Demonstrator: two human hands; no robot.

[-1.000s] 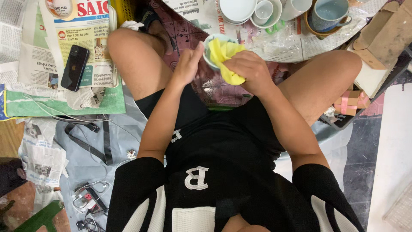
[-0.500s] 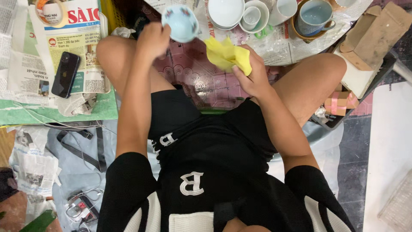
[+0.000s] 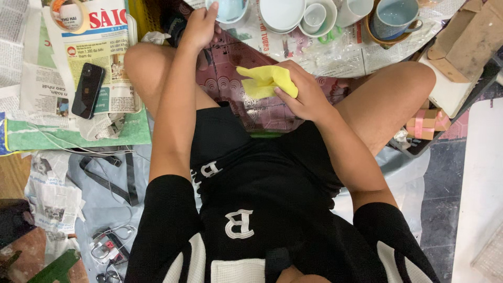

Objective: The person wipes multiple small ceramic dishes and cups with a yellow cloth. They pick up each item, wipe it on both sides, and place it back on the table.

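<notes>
I sit on the floor with knees apart. My left hand (image 3: 199, 23) is stretched forward at the top of the head view, fingers closed on the rim of a small pale blue ceramic cup (image 3: 226, 9) that rests among other crockery on newspaper. My right hand (image 3: 304, 94) hovers over the patterned floor tiles between my legs and grips a crumpled yellow cloth (image 3: 264, 79). The cloth is apart from the cup.
Several white and pale blue bowls and cups (image 3: 285, 13) sit on newspaper ahead, with a blue mug (image 3: 394, 17) on a brown saucer. A black phone (image 3: 87, 90) lies on newspapers at left. Cardboard boxes (image 3: 461, 44) stand right; cables and straps (image 3: 107, 173) lie lower left.
My left hand carried the blue cup away from the cloth, up and forward, down among the other crockery. My right hand stayed near my lap, holding the yellow cloth.
</notes>
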